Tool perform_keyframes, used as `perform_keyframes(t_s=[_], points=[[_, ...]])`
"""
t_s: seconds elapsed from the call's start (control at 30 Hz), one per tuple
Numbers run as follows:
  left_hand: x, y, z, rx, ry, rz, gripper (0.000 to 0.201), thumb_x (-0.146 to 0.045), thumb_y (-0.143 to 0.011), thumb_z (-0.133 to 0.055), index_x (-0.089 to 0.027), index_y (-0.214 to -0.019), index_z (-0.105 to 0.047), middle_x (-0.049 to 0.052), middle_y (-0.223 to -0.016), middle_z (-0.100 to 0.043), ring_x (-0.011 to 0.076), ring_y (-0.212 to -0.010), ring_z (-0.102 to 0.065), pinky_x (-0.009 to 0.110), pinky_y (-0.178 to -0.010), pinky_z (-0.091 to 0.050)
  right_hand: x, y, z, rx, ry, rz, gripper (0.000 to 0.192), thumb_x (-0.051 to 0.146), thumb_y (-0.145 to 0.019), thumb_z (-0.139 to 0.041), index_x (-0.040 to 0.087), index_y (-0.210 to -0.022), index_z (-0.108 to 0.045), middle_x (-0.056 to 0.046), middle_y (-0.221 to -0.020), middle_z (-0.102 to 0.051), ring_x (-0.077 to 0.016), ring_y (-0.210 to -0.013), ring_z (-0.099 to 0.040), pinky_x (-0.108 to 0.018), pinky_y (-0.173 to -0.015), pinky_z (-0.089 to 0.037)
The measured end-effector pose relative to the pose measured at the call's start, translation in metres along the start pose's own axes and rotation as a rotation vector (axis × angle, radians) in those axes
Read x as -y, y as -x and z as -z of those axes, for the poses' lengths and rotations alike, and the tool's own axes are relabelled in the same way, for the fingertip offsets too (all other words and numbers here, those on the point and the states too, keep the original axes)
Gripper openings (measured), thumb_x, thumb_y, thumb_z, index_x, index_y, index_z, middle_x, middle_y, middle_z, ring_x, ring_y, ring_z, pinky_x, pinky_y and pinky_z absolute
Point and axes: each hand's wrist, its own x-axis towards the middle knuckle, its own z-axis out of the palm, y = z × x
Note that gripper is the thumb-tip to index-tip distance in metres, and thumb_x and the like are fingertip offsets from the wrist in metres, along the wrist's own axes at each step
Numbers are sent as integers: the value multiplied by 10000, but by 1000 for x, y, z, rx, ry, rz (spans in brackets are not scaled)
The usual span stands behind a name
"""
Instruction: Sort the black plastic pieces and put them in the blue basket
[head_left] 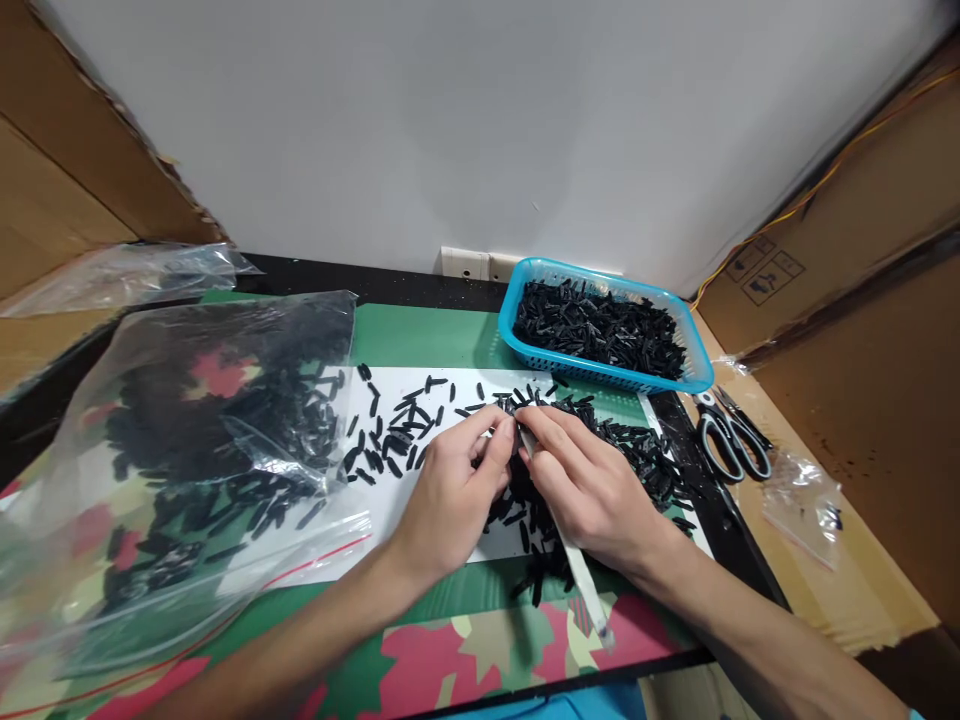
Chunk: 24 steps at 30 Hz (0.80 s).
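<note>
My left hand point(454, 490) is closed in a pinch, thumb against forefinger, on a small black piece mostly hidden by the fingertips. Just to its right, my right hand point(596, 490) is closed around a slim, pale stick-like tool point(581, 580). The tool's tail end slants down toward the table's front edge, and its other end is at my fingertips, too covered to make out. Both hands' fingertips meet above a pile of small black strips point(649, 455). More of these strips lie scattered on the white sheet point(390, 390) to the left.
A blue plastic basket point(701, 360) filled with black strips stands at the back right. Scissors point(731, 440) and a small clear bag point(806, 500) lie on the cardboard at right. A large clear zip bag point(247, 420) holding black strips covers the left side. Cardboard walls flank both sides.
</note>
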Motion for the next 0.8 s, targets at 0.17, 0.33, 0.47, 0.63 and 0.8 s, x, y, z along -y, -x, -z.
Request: perform_keyframes(t_s=[0.17, 0.33, 0.47, 0.63, 0.8], points=[[-1, -1, 0, 65, 129, 72, 405, -550, -1046, -512, -221, -812, -497, -97, -558, -364, 80, -457, -337, 221, -447, -269, -10, 7, -7, 74, -1, -149, 171, 16, -1027, -521, 155, -943, -576, -231, -1218, -736, -313, -1173, -709, -449, -1001, -628], [-1, 4, 4, 4, -1, -15, 350, -533, -1077, -480, -227, -944, -587, -96, -551, -418, 86, -504, -399, 221, -526, -330, -25, 13, -5, 26, -98, -368, 127, 86, -1054, -559, 178, -967, -568, -184, -1224, -742, -283, -1156, -723, -400, -965, -609], [-1, 4, 6, -20, 11, -27, 338, -529, -1089, -460, -235, -998, -601, -103, -542, -416, 87, -503, -391, 227, -545, -335, -30, 16, -2, 83, -88, -382, 53, 159, -1063, -595, 176, -1014, -605, -124, -1066, -761, -255, -996, -738, -364, -851, -590], [-1, 4, 5, -16, 29, -53, 321, -503, -1096, -461, -231, -983, -587, -102, -549, -417, 86, -500, -392, 229, -543, -336, -32, 20, -3, 272, -46, -335, 101, 184, -1077, -555, 160, -1113, -646, -87, -937, -724, -258, -877, -661, -380, -754, -549], [-1, 4, 5, -3, 41, -49, 327, -508, -1090, -473, -225, -974, -590, -102, -548, -403, 89, -486, -377, 240, -517, -312, -34, 20, -6, 310, -61, -297, 209, 84, -1060, -490, 174, -1092, -677, -106, -1032, -736, -282, -948, -636, -423, -827, -561]])
